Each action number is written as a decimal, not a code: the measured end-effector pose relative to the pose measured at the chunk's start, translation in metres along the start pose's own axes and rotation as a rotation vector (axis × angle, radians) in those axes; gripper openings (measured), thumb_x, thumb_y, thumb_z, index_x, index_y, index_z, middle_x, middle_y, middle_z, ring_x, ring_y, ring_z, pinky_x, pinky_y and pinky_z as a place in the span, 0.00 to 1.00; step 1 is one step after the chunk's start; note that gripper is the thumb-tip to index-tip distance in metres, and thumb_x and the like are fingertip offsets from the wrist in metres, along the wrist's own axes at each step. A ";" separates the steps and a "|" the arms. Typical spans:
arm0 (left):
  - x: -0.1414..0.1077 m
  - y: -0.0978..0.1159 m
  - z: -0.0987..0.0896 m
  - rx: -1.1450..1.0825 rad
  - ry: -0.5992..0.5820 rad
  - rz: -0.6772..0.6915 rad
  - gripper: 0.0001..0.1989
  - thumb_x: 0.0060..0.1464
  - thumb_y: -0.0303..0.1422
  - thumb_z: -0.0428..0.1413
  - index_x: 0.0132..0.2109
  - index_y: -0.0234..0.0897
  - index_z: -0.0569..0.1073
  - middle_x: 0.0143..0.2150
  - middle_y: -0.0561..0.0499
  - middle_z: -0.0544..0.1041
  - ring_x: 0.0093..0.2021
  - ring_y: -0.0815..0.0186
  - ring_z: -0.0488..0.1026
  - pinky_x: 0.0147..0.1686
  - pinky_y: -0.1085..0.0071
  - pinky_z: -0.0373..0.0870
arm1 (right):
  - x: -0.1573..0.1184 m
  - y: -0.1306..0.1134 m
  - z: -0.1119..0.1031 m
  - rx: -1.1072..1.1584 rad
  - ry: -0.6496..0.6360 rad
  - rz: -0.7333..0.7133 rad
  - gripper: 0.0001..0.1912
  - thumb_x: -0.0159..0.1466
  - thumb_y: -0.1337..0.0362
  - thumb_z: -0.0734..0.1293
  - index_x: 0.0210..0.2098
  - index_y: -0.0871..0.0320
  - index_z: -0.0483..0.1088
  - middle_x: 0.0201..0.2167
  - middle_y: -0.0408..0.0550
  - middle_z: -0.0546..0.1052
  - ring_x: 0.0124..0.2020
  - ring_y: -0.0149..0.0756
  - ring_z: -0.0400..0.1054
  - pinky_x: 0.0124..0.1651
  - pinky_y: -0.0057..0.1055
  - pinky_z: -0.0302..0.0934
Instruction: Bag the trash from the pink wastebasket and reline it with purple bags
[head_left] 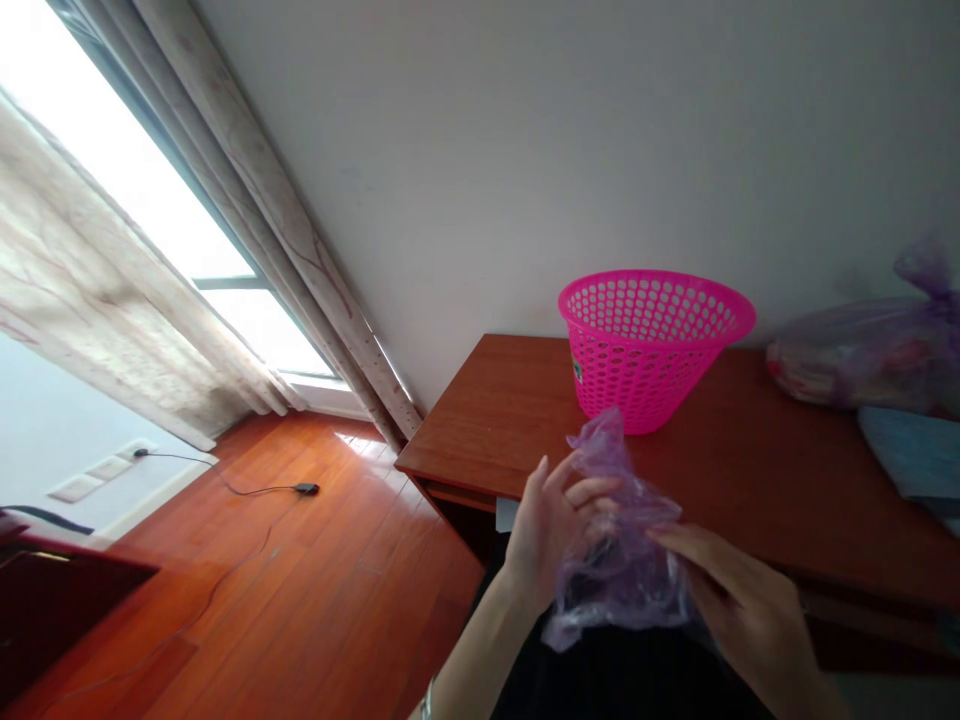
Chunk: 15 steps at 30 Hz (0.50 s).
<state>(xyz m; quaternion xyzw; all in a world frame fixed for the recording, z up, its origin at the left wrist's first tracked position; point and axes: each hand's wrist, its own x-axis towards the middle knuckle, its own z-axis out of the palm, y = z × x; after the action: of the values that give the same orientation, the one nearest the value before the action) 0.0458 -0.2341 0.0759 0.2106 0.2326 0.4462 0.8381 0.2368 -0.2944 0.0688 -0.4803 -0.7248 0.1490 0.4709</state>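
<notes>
A thin, see-through purple plastic bag (626, 545) hangs crumpled between my two hands, in front of the desk's edge. My right hand (739, 590) pinches the bag's right side between thumb and fingers. My left hand (559, 520) is against the left side of the bag, its thumb up and its fingers spread apart; the fingertips are partly covered by the film. Just beyond the bag, a pink plastic basket (637, 385) with round holes stands upright on the brown wooden desk (487, 420).
At the right, a tied purple bag with things inside (862, 350) lies on the desk against the wall. A light blue item (911, 450) is in front of it. On the wooden floor, a black adapter (306, 489) trails a cord near the curtains (247, 180).
</notes>
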 end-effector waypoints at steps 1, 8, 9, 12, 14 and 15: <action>-0.006 0.001 -0.003 0.022 0.014 0.142 0.32 0.58 0.51 0.47 0.62 0.36 0.60 0.45 0.43 0.78 0.40 0.62 0.76 0.42 0.65 0.70 | 0.002 0.003 -0.001 0.040 0.049 0.089 0.14 0.59 0.64 0.67 0.42 0.41 0.78 0.37 0.41 0.80 0.37 0.40 0.76 0.44 0.32 0.73; -0.040 -0.005 -0.010 1.085 -0.249 0.780 0.46 0.38 0.56 0.64 0.64 0.47 0.62 0.66 0.38 0.60 0.65 0.43 0.57 0.61 0.47 0.54 | 0.029 -0.006 0.000 0.218 -0.010 0.196 0.11 0.59 0.58 0.68 0.39 0.42 0.79 0.37 0.42 0.80 0.37 0.37 0.76 0.39 0.23 0.71; -0.041 -0.005 -0.009 1.285 -0.288 0.830 0.46 0.35 0.54 0.66 0.63 0.49 0.64 0.68 0.39 0.56 0.66 0.41 0.54 0.62 0.46 0.52 | 0.032 -0.008 -0.001 0.240 -0.049 0.154 0.11 0.59 0.58 0.67 0.40 0.41 0.79 0.39 0.42 0.80 0.39 0.36 0.76 0.41 0.23 0.71; -0.040 0.000 -0.011 1.714 -0.316 0.876 0.43 0.37 0.50 0.67 0.62 0.48 0.67 0.69 0.39 0.53 0.67 0.39 0.51 0.63 0.42 0.50 | 0.041 -0.006 -0.008 0.298 -0.166 0.137 0.14 0.62 0.57 0.64 0.45 0.40 0.77 0.51 0.42 0.75 0.52 0.38 0.71 0.50 0.27 0.68; -0.040 0.003 -0.017 1.846 -0.291 0.896 0.36 0.44 0.46 0.65 0.60 0.45 0.69 0.68 0.37 0.55 0.66 0.40 0.52 0.62 0.42 0.52 | 0.045 0.000 -0.020 0.318 -0.238 0.216 0.16 0.64 0.56 0.62 0.48 0.41 0.75 0.58 0.43 0.70 0.56 0.39 0.67 0.54 0.32 0.66; -0.042 0.005 -0.021 1.889 -0.281 0.916 0.29 0.48 0.41 0.64 0.58 0.44 0.71 0.68 0.37 0.57 0.66 0.41 0.54 0.62 0.43 0.53 | 0.047 0.003 -0.028 0.321 -0.261 0.252 0.17 0.64 0.56 0.61 0.49 0.42 0.75 0.59 0.44 0.68 0.57 0.40 0.66 0.56 0.34 0.65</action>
<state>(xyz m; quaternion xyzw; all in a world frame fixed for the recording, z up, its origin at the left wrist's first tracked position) 0.0100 -0.2640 0.0701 0.8942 0.2844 0.3292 0.1054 0.2574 -0.2602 0.1062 -0.4627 -0.6810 0.3805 0.4212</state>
